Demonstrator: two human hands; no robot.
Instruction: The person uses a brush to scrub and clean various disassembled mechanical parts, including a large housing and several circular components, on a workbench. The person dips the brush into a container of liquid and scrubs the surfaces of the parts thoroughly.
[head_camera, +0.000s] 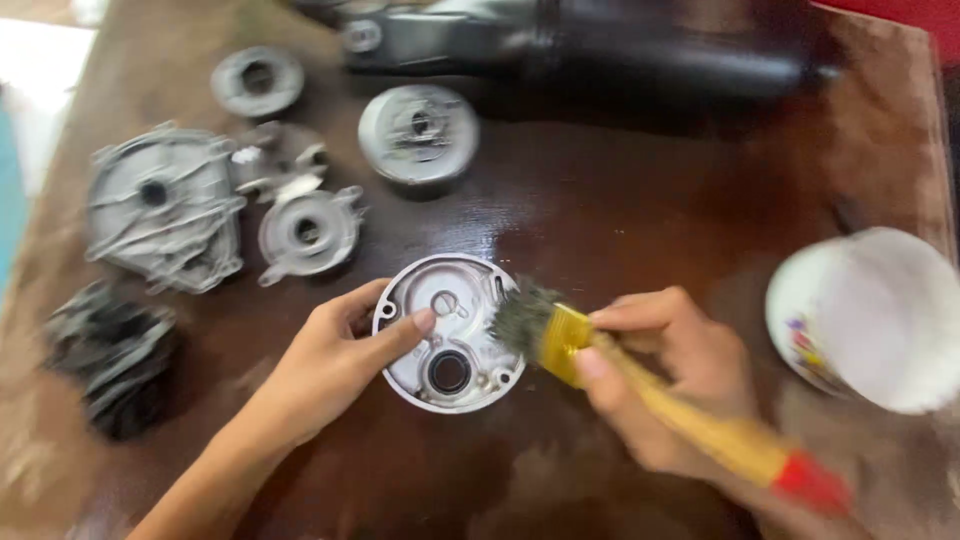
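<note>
At the far left of the dark wooden surface (620, 210) lies a black ribbed part (110, 355), and above it a large grey metal housing (165, 205) with ribs. Next to it there are smaller grey pieces, among them a round cover with ears (308, 232) and a round disc (418, 133) further up. In the middle, the left hand (325, 365) holds the round metal cover plate (450, 335) flat on the surface, the thumb pressed on its face and the fingers curled around its left rim. The right hand (680, 375) is closed around a paintbrush (640, 385) with a yellow handle; the dark bristles touch the right edge of the plate. At the far right stands a white bowl (875, 315), near this hand.
</note>
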